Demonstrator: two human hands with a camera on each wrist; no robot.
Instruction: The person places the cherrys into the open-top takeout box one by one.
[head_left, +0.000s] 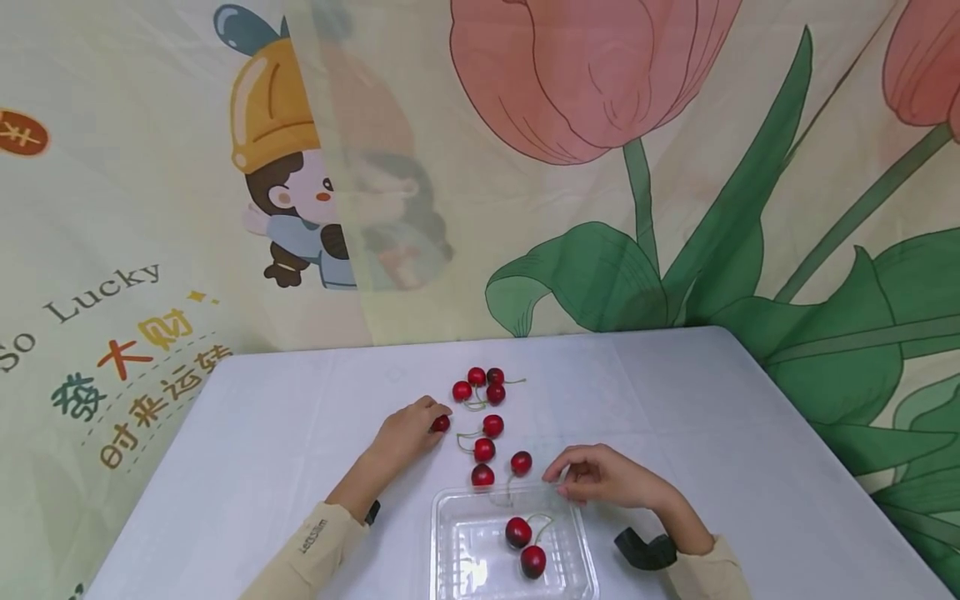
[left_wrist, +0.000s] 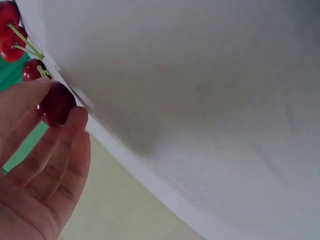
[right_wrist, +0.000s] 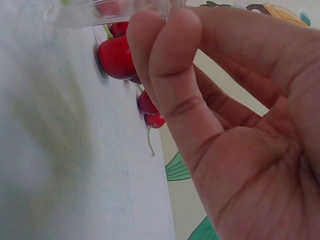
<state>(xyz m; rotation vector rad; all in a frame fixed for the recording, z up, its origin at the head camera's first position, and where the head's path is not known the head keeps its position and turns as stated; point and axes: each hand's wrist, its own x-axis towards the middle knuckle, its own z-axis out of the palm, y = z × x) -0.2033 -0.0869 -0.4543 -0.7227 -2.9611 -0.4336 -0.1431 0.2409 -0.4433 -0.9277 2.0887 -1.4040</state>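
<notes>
My left hand (head_left: 408, 433) pinches a dark red cherry (left_wrist: 57, 104) between thumb and fingertips, left of the loose cherries. In the head view that cherry is partly covered by the fingers. At the far right corner of a clear plastic box (head_left: 437, 542), my right hand (head_left: 611, 477) has its thumb and fingertips together on the rim. The right wrist view shows the box edge (right_wrist: 82, 21) between those fingertips. Two cherries lie in the box, among them a dark red one (head_left: 533, 562) and one with a green stem (head_left: 517, 532).
Beyond the box, several cherries lie on the white tabletop (head_left: 300, 408), including a far group (head_left: 477, 377), a middle pair (head_left: 492, 426) and a single cherry (head_left: 521, 463) near the right hand. Behind the table hangs a printed cloth (head_left: 405, 317).
</notes>
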